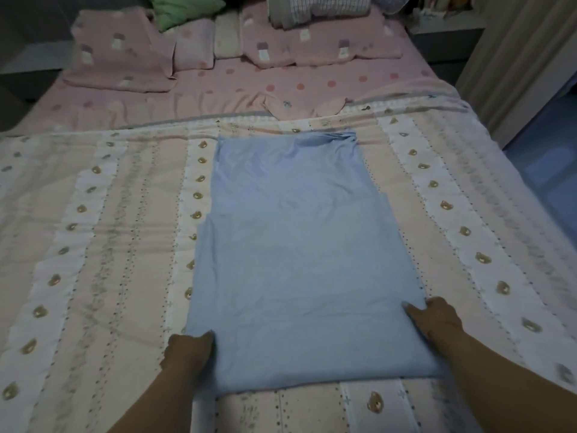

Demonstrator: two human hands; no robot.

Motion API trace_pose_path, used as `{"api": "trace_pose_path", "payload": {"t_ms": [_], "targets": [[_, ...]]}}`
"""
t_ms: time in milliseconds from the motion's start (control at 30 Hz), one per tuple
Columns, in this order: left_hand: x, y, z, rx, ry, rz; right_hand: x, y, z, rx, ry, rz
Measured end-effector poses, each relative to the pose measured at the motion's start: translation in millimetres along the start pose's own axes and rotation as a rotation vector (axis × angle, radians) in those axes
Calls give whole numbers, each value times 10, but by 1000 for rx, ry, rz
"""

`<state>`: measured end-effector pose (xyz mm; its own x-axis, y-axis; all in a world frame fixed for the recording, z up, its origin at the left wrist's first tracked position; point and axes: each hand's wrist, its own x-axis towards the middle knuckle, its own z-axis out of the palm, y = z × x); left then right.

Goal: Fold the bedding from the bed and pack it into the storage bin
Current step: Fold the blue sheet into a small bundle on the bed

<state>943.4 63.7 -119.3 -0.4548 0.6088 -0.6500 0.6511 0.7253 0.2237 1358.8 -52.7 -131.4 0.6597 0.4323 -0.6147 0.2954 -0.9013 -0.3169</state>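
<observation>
Blue cloth is under both hands: the left hand [190, 350] and the right hand [435, 317] each pinch a near side edge of the folded sheet [296, 260], which lies flat on the striped quilt [109, 245] on the bed. I would lift both corners together, carry them evenly to the far edge, then smooth the fold. No bin is visible.

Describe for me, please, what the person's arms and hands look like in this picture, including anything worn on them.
Both forearms come into view bare from the bottom edge: no sleeve shows on either one. The left hand and the right hand are bare too, with no gloves. No watch, bracelet or ring can be made out, though the dim light and soft focus leave small items uncertain.
</observation>
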Motion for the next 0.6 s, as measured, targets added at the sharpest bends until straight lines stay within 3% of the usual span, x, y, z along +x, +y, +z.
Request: {"api": "trace_pose_path", "payload": {"t_ms": [167,333,600], "targets": [[-97,-76,21,-76,-81,100,-136,-34,30,195,-115,43],[-230,-84,-155,-140,-69,145,-339,-110,-94,267,-43,35],[-674,-340,-494,-443,-125,126,-951,-16,-394,360,4,-9]]}}
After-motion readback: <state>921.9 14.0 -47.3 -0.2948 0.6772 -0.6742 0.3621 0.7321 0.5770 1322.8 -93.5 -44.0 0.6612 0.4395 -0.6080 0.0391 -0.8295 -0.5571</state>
